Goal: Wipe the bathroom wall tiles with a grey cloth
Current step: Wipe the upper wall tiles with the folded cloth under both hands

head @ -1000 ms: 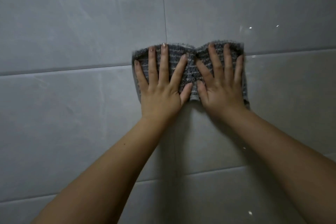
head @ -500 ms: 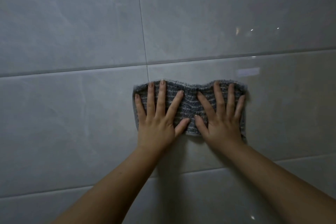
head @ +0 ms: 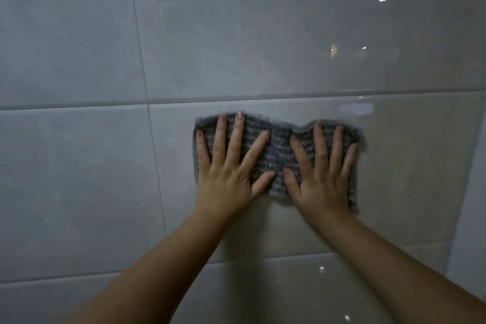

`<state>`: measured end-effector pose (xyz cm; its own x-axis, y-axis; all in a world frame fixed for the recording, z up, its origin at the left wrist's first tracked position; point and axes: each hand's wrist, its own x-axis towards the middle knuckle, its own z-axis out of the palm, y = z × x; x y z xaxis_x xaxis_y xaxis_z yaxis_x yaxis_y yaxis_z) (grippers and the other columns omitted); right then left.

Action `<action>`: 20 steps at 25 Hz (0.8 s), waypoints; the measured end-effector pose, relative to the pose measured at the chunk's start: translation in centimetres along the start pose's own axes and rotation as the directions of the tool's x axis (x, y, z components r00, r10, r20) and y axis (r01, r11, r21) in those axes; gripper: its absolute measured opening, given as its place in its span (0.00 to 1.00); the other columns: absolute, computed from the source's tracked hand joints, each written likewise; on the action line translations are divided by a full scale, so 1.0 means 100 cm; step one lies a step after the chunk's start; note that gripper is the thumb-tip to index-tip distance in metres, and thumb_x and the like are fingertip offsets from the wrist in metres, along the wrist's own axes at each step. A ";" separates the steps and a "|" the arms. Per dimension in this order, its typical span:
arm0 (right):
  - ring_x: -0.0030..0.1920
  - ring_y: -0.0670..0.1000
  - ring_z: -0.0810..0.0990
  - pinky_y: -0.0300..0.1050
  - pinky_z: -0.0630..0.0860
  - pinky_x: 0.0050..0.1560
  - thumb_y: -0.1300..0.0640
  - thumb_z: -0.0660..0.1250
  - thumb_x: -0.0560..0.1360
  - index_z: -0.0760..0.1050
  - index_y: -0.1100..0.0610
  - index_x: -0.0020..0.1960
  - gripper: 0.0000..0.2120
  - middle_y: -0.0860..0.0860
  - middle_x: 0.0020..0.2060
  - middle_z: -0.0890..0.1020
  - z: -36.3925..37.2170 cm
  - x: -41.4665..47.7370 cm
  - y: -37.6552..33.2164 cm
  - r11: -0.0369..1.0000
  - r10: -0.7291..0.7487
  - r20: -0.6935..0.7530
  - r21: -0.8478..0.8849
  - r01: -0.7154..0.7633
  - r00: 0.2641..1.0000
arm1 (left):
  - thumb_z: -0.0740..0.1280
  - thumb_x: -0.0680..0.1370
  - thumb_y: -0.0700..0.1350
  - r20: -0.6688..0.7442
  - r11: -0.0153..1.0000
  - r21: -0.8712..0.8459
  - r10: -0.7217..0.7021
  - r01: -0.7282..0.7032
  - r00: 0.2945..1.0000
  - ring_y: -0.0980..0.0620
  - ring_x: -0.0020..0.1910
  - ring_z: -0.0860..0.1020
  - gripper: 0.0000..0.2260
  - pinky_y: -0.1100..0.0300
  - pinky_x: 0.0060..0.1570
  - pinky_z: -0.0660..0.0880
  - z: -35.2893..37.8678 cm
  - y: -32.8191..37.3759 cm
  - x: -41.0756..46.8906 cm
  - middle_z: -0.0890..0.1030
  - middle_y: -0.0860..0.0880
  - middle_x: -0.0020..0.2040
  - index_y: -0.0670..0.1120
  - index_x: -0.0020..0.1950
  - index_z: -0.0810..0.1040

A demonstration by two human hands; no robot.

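A grey ribbed cloth (head: 278,150) lies flat against the glossy grey wall tiles (head: 79,171), just below a horizontal grout line. My left hand (head: 231,166) presses on the cloth's left half with fingers spread and straight. My right hand (head: 320,168) presses on its right half the same way. The thumbs nearly meet at the cloth's lower middle. Most of the cloth is covered by the hands; its top edge and right edge show.
Large rectangular tiles fill the view, with a vertical grout line (head: 155,155) left of the cloth. A wall corner or edge (head: 462,192) runs down at the far right. Light spots reflect on the upper tiles.
Both hands slid the cloth downward from the horizontal grout line onto the tile below, then shifted it right, away from the vertical grout line. The hands stay flat on the cloth.
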<state>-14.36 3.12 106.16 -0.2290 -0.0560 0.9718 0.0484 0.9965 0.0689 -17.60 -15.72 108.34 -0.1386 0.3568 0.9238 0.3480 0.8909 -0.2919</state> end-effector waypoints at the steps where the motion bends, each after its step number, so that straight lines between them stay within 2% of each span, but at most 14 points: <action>1: 0.76 0.68 0.50 0.73 0.49 0.71 0.41 0.52 0.80 0.59 0.48 0.76 0.26 0.58 0.77 0.56 0.001 -0.010 0.000 1.000 -0.022 0.012 0.000 0.022 1.000 | 0.54 0.79 0.67 0.008 1.000 0.004 0.014 -0.014 1.000 0.36 0.78 0.52 0.31 0.32 0.73 0.47 0.001 0.003 -0.008 0.55 0.40 0.79 0.56 0.79 0.58; 6: 0.76 0.67 0.50 0.73 0.47 0.71 0.44 0.57 0.78 0.60 0.47 0.74 0.26 0.56 0.77 0.55 -0.006 0.027 0.012 0.996 -0.086 -0.004 0.011 0.086 0.996 | 0.52 0.79 0.67 -0.003 1.000 -0.006 0.022 -0.022 1.000 0.37 0.78 0.50 0.31 0.34 0.74 0.44 -0.004 0.005 0.027 0.54 0.40 0.80 0.56 0.79 0.56; 10: 0.77 0.65 0.49 0.71 0.47 0.72 0.43 0.55 0.79 0.58 0.46 0.76 0.27 0.57 0.77 0.56 -0.014 0.070 0.045 0.999 -0.023 -0.045 -0.046 0.021 0.999 | 0.52 0.80 0.66 -0.049 0.995 -0.052 -0.090 0.087 0.995 0.36 0.79 0.49 0.31 0.33 0.74 0.44 -0.001 0.029 0.073 0.52 0.40 0.80 0.55 0.80 0.55; 14: 0.77 0.65 0.49 0.71 0.47 0.72 0.43 0.55 0.78 0.58 0.48 0.76 0.28 0.58 0.77 0.56 -0.008 0.031 0.060 0.990 0.137 -0.076 -0.021 -0.139 0.988 | 0.54 0.80 0.65 -0.033 0.997 -0.068 -0.028 0.026 0.999 0.38 0.79 0.49 0.31 0.33 0.74 0.45 0.009 0.057 0.045 0.52 0.41 0.80 0.54 0.80 0.55; 17: 0.76 0.67 0.50 0.73 0.49 0.71 0.41 0.52 0.79 0.57 0.49 0.76 0.27 0.59 0.77 0.56 -0.002 -0.019 0.067 0.997 0.067 -0.009 -0.034 -0.067 0.998 | 0.56 0.80 0.65 -0.003 0.998 -0.063 0.000 0.000 1.000 0.38 0.79 0.50 0.31 0.32 0.73 0.46 0.016 0.076 0.008 0.53 0.41 0.80 0.54 0.80 0.57; 20: 0.76 0.68 0.50 0.73 0.48 0.71 0.40 0.53 0.79 0.57 0.48 0.76 0.27 0.58 0.77 0.55 -0.005 -0.016 0.081 0.999 -0.044 0.015 -0.031 0.045 0.999 | 0.54 0.79 0.66 0.018 1.000 -0.026 -0.017 0.018 1.000 0.37 0.79 0.50 0.32 0.33 0.74 0.45 0.016 0.085 0.013 0.53 0.40 0.80 0.54 0.80 0.56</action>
<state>-13.15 11.29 105.32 -0.2459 -0.0990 0.9642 0.0687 0.9905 0.1192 -16.34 -7.25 106.67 -0.1608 0.3464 0.9242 0.3696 0.8894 -0.2691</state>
